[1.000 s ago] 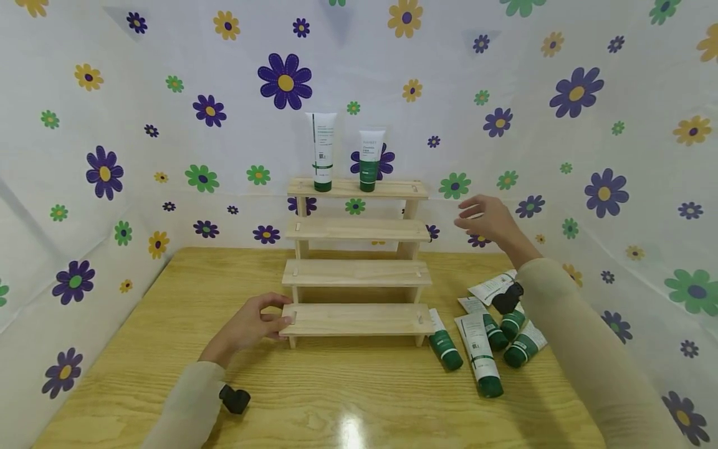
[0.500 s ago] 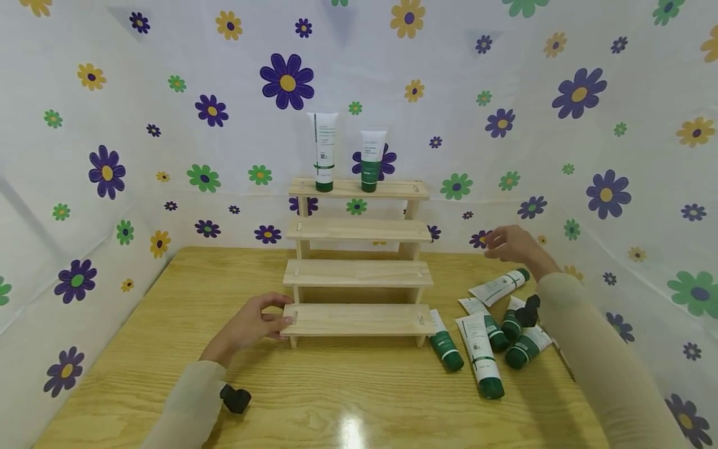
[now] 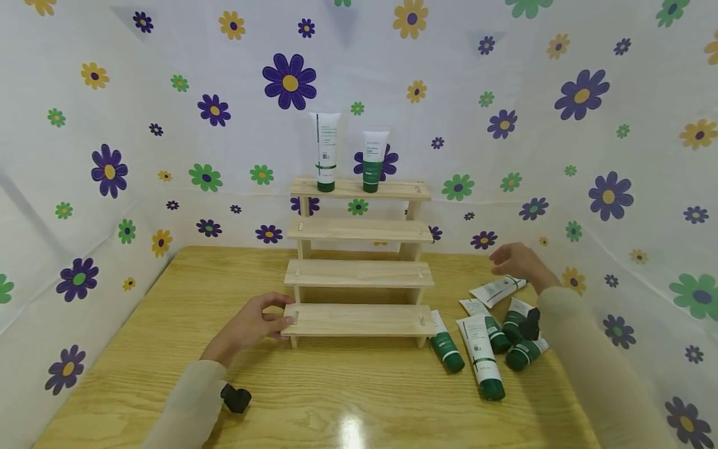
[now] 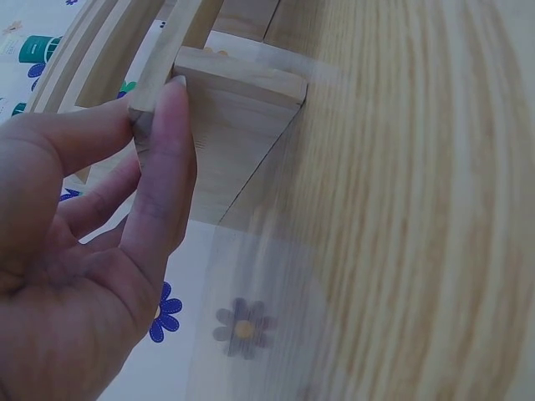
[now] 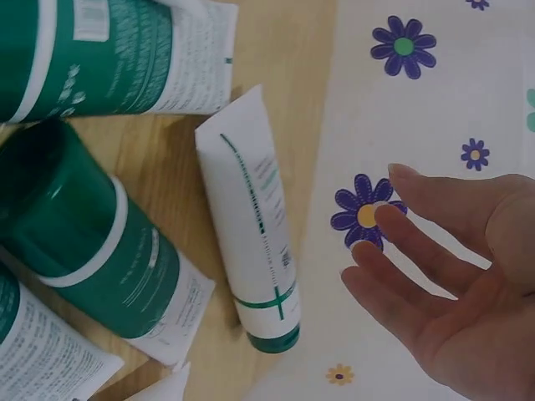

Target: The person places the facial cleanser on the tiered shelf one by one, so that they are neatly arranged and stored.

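A four-step wooden rack stands mid-table; on its top step a tall white tube and a shorter white-and-green tube are upright. The left hand pinches the left end of the lowest step; in the left wrist view the thumb and fingers of this hand grip the board's edge. Over the back of a group of lying tubes, the right hand hovers with relaxed, empty fingers. Beside the right hand, a white tube lies on the table in the right wrist view.
Several white-and-green tubes lie right of the rack, including one against its lower right corner and a long one nearer the front. Flowered cloth hangs behind and at both sides of the wooden table.
The right hand has moved right and down from beside the rack's upper steps to just above the rearmost lying tube. The left hand keeps its grip on the lowest step.
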Demonstrator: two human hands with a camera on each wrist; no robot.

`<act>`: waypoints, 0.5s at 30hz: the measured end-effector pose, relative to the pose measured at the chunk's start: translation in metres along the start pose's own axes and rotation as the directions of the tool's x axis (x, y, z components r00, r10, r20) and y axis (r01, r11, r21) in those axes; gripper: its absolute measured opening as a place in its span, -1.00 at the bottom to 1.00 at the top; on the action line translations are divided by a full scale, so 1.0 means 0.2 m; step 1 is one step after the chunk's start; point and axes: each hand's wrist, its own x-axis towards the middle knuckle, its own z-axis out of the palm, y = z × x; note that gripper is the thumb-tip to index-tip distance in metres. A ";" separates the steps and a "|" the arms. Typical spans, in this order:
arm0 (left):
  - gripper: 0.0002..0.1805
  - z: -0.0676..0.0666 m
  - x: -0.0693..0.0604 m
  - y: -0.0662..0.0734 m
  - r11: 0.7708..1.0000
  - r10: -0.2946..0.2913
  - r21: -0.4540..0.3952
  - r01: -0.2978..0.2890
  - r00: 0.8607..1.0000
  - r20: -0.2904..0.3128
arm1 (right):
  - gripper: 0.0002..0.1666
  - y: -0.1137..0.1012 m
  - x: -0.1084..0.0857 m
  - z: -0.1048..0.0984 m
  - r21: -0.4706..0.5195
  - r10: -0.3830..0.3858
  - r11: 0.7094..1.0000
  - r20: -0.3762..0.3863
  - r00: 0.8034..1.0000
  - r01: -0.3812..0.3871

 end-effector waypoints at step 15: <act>-0.45 0.00 0.00 0.00 1.000 0.011 0.004 -0.011 1.000 0.003 | -0.55 0.20 0.03 0.06 -0.155 -0.090 0.983 0.051 0.995 0.097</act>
